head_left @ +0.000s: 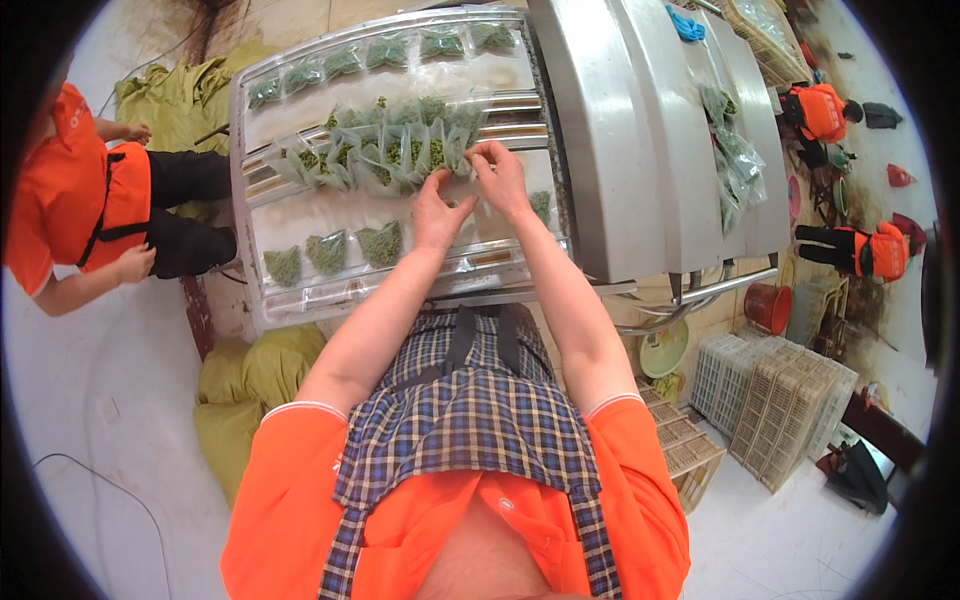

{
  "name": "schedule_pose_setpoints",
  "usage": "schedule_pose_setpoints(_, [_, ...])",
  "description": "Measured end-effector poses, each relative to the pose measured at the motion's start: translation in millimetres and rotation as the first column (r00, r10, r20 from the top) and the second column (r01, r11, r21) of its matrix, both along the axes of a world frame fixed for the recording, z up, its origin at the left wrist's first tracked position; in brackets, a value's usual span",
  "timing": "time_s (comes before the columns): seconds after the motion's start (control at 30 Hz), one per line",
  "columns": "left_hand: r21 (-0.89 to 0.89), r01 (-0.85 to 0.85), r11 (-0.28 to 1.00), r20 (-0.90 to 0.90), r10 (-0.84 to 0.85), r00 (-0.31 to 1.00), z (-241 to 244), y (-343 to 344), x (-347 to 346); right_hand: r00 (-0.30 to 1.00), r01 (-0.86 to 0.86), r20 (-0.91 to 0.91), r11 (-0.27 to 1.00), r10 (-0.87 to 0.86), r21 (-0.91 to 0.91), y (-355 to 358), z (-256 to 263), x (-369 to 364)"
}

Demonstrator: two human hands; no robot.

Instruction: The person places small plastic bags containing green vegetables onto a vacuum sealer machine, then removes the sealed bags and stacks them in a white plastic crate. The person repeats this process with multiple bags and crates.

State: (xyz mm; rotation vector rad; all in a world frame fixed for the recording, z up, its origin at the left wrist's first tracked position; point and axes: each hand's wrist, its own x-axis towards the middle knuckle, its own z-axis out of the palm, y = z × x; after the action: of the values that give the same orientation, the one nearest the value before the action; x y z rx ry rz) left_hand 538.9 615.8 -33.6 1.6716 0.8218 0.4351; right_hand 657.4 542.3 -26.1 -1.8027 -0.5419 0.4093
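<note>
Clear plastic bags of small green peppercorn-like berries (pixel 394 154) stand bunched in the middle of a metal-railed work surface (pixel 330 213). At the right end of this bunch, my right hand (pixel 499 176) pinches the edge of a clear bag with thumb and fingertips. My left hand (pixel 441 211) is just left of it, below the bunch, thumb and fingers apart; whether it touches a bag is unclear. Filled bags (pixel 379 244) lie in a row nearer to me, and another bag (pixel 539 206) lies partly behind my right wrist. A further row (pixel 386 51) lies along the far side.
A stainless steel machine housing (pixel 615 135) adjoins the surface on the right, with plastic bags (pixel 735 169) on it. A co-worker (pixel 82 187) stands at the left end. Olive sacks (pixel 255 390) and stacked plastic crates (pixel 780 405) stand on the floor. Two more people are far right.
</note>
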Motion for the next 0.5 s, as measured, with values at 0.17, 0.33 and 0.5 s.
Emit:
schedule_pose_setpoints(0.17, [-0.077,-0.196,0.977,0.078,0.202,0.976,-15.1,-10.3,6.5,0.975,0.029,-0.222,0.998,-0.017,0.052,-8.5,10.1,-19.7])
schedule_pose_setpoints(0.33, [-0.104,-0.170,0.980,0.144,0.184,0.972,-5.9,-14.9,8.1,0.921,0.101,-0.386,0.986,-0.041,0.135,-14.6,18.3,-10.3])
schedule_pose_setpoints(0.5, [0.187,-0.267,0.945,0.066,0.259,0.964,-1.8,-17.0,21.3,0.954,-0.023,-0.290,0.980,0.081,0.197,-13.2,1.6,-5.7])
